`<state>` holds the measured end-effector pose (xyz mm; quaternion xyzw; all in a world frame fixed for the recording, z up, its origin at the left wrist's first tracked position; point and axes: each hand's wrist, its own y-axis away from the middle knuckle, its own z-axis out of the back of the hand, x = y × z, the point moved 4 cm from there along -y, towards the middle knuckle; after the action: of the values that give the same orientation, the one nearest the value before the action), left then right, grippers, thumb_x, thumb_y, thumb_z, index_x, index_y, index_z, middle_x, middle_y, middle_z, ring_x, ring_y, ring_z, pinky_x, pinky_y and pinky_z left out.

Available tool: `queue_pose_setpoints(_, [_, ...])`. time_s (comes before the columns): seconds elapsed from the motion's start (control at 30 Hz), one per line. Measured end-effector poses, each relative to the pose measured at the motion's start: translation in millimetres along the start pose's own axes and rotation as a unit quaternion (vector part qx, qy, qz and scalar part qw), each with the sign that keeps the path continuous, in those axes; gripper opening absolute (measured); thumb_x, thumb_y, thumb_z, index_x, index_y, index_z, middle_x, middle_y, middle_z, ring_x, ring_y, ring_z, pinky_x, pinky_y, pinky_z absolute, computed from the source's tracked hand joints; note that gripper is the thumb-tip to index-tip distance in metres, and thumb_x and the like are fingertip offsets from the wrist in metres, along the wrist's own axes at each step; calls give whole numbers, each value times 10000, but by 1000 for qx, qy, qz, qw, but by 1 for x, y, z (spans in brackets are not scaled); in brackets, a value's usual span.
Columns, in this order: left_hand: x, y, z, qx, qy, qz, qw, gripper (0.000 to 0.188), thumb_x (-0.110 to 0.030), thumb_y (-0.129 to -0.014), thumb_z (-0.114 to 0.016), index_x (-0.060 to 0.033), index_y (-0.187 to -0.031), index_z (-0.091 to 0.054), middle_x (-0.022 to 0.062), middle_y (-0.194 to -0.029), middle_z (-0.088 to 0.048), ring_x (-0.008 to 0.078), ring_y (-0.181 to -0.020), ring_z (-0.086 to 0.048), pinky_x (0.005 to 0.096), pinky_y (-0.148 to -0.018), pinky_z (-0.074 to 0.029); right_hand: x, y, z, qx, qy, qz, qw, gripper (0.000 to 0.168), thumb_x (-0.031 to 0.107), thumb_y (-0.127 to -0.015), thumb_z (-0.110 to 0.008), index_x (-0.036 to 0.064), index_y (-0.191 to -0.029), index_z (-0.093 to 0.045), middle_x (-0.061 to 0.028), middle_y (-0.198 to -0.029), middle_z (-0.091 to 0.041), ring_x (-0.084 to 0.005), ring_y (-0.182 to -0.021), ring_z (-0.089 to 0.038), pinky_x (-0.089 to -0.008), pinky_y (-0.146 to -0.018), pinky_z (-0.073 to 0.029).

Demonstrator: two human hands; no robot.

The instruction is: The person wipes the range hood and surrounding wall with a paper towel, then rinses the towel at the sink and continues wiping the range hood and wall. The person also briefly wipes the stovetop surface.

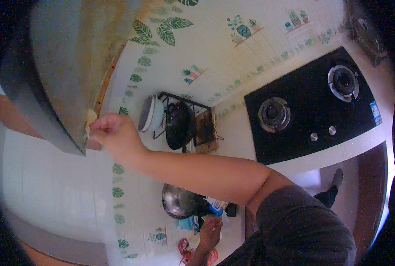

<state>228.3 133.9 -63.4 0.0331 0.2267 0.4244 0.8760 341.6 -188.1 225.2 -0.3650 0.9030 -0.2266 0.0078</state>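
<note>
My right hand (pixel 109 131), blurred, is raised to the lower edge of a range hood (pixel 74 66). Its fingertips are pinched on a pale, crumpled wipe or cloth (pixel 91 118), which lies against the hood's edge near the wall. My left hand (pixel 211 231) is low in the view, fingers curled, beside a whitish, thin plastic or paper thing (pixel 226 224); whether it grips this is unclear. Close to it are a blue-and-white packet (pixel 215 206), a light blue item (pixel 185 223) and a red bag (pixel 212 256).
A black gas hob (pixel 303 133) with two burners is set in the counter at right. A black pan (pixel 179 126) and a pale bowl (pixel 154 113) stand in a black rack by the leaf-patterned wall. A shiny metal pan or lid (pixel 177 201) lies below my right forearm.
</note>
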Motion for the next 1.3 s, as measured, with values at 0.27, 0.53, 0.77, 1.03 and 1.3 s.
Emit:
queue_pose_setpoints(0.27, [-12, 6, 3, -30, 16, -22, 999, 130, -34, -947, -640, -1, -1066, -682, 142, -983, -617, 246, -868, -655, 330, -725, -547, -29, 12, 39, -28, -14, -54, 998, 86, 23, -903, -699, -39, -961, -683, -88, -941, -715, -143, -863, -660, -290, -789, -534])
queue_pose_setpoints(0.53, [-7, 4, 0, -28, -58, -80, 995, 179, -77, -958, -638, -15, -1115, -698, 157, -991, -634, 290, -872, -667, 353, -706, -554, 14, -17, 11, 10, -109, -17, 994, 107, -21, -882, -693, -58, -979, -667, -114, -942, -713, -191, -889, -683, -299, -813, -547])
queue_pose_setpoints(0.77, [-9, -3, -1, -20, -58, -83, 995, 184, -91, -958, -644, -16, -1117, -698, 161, -968, -630, 296, -815, -652, 371, -673, -547, 17, -29, 4, 19, -276, -109, 955, 121, -44, -874, -675, -77, -988, -654, -136, -951, -712, -225, -901, -688, -326, -850, -556])
queue_pose_setpoints(1.03, [-7, 1, 2, -16, -49, -47, 998, 172, -78, -962, -638, -3, -1108, -691, 174, -984, -619, 300, -813, -648, 365, -684, -544, 54, -26, 20, 29, -202, -6, 979, 87, -45, -875, -661, -73, -957, -679, -142, -961, -720, -227, -906, -691, -354, -871, -563])
queue_pose_setpoints(1.3, [-3, 6, 5, -21, -38, -46, 998, 176, -61, -959, -632, -1, -1111, -697, 174, -977, -615, 309, -833, -652, 374, -702, -546, 10, -27, 9, 5, -110, -69, 992, 120, -38, -869, -680, -68, -985, -677, -137, -951, -717, -213, -879, -687, -312, -829, -551])
